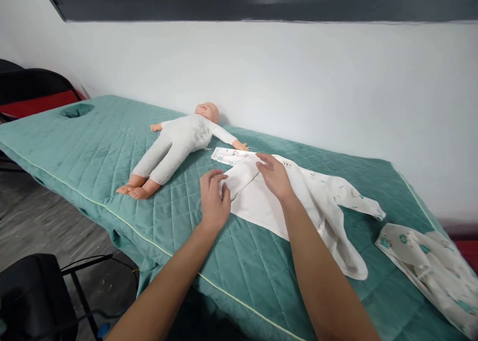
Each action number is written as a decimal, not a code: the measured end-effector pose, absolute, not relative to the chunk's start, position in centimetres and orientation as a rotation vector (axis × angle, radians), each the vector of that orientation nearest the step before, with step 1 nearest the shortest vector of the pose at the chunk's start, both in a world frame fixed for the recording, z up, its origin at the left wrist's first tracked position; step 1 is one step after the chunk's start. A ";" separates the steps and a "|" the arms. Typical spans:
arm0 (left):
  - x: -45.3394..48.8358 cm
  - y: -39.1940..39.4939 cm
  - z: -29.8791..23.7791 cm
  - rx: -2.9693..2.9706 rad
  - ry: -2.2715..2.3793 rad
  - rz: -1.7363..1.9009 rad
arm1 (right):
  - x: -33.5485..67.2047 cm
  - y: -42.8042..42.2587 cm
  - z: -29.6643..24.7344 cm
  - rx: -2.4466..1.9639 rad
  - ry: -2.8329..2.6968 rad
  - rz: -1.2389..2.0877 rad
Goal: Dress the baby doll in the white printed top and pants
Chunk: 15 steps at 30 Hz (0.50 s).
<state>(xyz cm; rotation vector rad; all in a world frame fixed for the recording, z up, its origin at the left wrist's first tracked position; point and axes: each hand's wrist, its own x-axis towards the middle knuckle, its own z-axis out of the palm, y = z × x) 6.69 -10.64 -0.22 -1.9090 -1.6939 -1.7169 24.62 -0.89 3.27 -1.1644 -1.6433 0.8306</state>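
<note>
A white baby top (254,201) with small green prints on its sleeves lies spread on the green bed, one front panel folded over. My left hand (214,201) is at its left edge, with bent fingers and thumb closed on the cloth. My right hand (274,176) pinches the fabric near the upper middle, by the neckline. One printed sleeve stretches out to the right, and the other shows in part beyond my hands. Behind and to the left, a baby doll (186,134) with a white cloth body lies on its back, one hand close to the top.
A second printed baby garment (429,266) lies folded at the right. The green quilted cover (157,231) has a round hole (77,111) near its far left end. A white wall runs behind. Black chairs (33,296) stand at the left.
</note>
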 end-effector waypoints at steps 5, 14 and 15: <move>6.9 -10.8 -0.3 -2.138 -1.532 -1.585 | 28.3 -2.7 8.1 -1.310 -1.748 0.690; 6.7 -10.6 -0.4 -2.193 -1.469 -1.560 | 41.9 -5.1 4.9 -2.133 -1.629 0.357; 6.7 -10.6 -0.4 -2.201 -1.469 -1.553 | 42.8 -5.3 4.8 -2.182 -1.599 0.324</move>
